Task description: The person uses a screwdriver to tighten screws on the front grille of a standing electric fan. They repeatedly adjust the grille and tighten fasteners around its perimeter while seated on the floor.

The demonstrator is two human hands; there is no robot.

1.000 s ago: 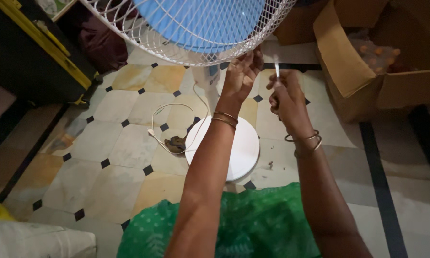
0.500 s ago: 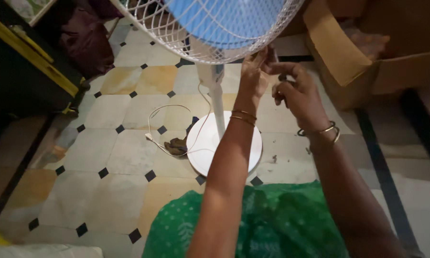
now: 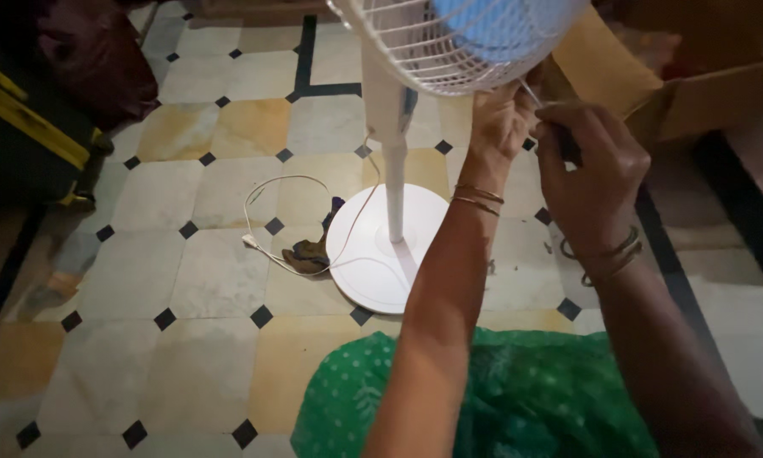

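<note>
A white pedestal fan stands on the tiled floor, with its wire grille (image 3: 449, 51) around blue blades (image 3: 500, 21) at the top of the view. Its pole (image 3: 392, 170) rises from a round white base (image 3: 381, 254). My left hand (image 3: 500, 119) reaches up and pinches the grille's lower rim. Just to the right, my right hand (image 3: 589, 170) is closed around a thin tool with a dark handle (image 3: 568, 144). The tool's slim tip points at the rim beside my left fingers. Both wrists wear bangles.
A white cord (image 3: 280, 182) loops over the floor left of the base, next to a dark crumpled rag (image 3: 309, 250). An open cardboard box (image 3: 695, 93) sits at the right. A black bag with yellow stripes (image 3: 25, 144) and a dark red bag (image 3: 93, 59) lie left. Green cloth (image 3: 517, 399) covers my lap.
My view has swung closer and left, so the fan's base sits more central. Both hands stay at the grille's lower rim; my right hand has turned the tool's tip toward the rim.
</note>
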